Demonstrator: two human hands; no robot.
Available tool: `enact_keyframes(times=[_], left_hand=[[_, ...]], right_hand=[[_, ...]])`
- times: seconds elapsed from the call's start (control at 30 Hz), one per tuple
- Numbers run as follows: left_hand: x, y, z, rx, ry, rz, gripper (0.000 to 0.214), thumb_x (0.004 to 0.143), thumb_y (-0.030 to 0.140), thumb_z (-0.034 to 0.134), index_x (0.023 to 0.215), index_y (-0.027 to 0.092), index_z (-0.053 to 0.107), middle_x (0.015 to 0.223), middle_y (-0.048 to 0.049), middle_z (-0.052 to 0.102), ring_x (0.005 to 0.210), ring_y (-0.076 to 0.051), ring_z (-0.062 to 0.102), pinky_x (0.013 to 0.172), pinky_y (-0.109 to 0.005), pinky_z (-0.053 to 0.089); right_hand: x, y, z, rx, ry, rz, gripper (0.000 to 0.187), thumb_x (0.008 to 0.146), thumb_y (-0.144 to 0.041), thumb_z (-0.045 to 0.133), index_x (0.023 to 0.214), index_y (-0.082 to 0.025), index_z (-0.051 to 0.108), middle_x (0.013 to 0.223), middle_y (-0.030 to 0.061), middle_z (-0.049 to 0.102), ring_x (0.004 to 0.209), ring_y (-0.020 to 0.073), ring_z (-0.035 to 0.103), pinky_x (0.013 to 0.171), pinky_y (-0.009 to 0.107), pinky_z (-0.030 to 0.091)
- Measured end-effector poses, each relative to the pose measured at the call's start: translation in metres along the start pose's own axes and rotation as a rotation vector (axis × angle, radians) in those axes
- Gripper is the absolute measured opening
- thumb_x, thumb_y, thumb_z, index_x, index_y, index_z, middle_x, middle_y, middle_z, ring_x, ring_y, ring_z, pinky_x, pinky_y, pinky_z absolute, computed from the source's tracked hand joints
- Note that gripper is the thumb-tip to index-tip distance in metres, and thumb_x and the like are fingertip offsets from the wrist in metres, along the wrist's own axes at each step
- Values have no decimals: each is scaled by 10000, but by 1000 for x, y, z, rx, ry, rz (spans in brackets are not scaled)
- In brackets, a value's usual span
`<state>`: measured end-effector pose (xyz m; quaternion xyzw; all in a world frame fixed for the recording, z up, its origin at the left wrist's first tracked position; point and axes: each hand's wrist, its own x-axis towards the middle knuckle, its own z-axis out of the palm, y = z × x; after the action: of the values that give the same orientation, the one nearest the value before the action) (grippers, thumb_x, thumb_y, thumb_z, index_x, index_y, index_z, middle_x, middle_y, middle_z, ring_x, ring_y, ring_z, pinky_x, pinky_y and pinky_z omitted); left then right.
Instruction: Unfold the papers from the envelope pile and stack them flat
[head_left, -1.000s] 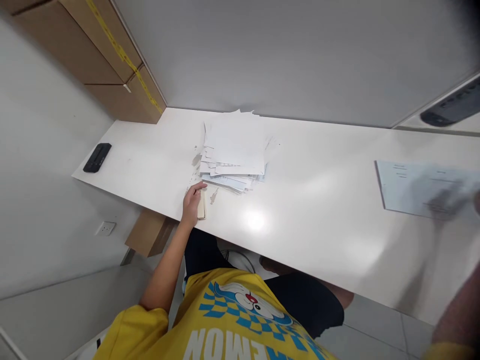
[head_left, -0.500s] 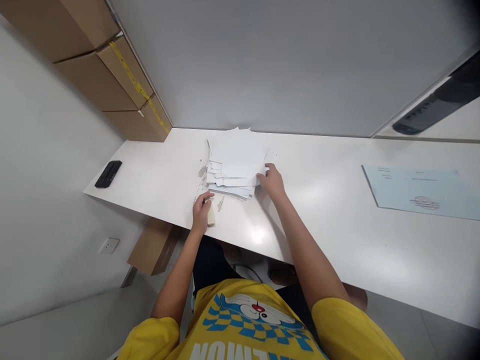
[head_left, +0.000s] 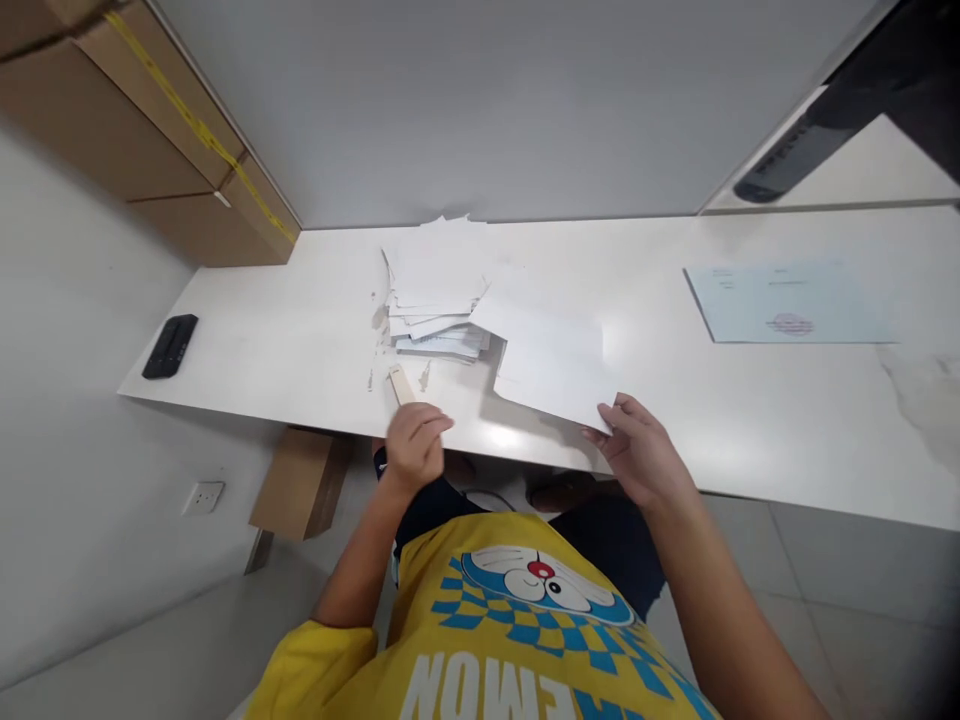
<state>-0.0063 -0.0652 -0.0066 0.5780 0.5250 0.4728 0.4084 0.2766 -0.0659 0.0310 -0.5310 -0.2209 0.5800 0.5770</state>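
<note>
We loosely curl our left hand (head_left: 415, 444); our right hand (head_left: 639, 452) pinches with its fingertips (head_left: 606, 413); our left elbow (head_left: 343, 606) is bent

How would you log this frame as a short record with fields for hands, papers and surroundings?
Right hand: pinches a white sheet by its near right corner
Left hand: fingers curled at the near end of a cream bar; contact unclear
Paper stack: uneven edges, on the white table
Table, right: pale blue document, reddish stamp
Table, left: black device
Far left corner: cardboard boxes
</note>
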Motion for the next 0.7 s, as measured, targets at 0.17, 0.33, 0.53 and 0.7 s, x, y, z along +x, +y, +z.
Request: enact_keyframes(times=[0.17,0.33,0.53,0.7], left_hand=[[-3,18,68,-608,-235,-454,582,878,648,493,1255,225,624,1194,-91,700,1271,-308,549,1112,-461,399],[52,24,76,-759,-70,-599,471,881,544,577,1161,177,670,1155,-101,721,1200,-293,612,1106,-433,413],[106,30,97,-429,14,-487,291,811,373,720,980,139,688,1023,-116,747,1062,-275,677,1029,-437,470],[152,59,80,-105,115,-220,292,826,422,691,867,133,676,886,-102,745,1075,-304,663,996,-430,490]], right_hand=[[-48,27,-7,-41,-58,134,247,714,-388,764,839,-243,608,710,-31,543,614,113,511,526,212,478],[-50,43,-42,-173,-168,132,190,750,-362,725,829,-226,619,645,-29,510,564,109,465,531,219,422],[-44,40,-74,-201,-102,200,226,665,-331,716,826,-210,614,673,-19,550,532,113,449,444,214,344],[-41,32,-103,-341,95,79,196,654,-319,658,803,-203,603,641,-10,561,557,148,516,489,239,376]])
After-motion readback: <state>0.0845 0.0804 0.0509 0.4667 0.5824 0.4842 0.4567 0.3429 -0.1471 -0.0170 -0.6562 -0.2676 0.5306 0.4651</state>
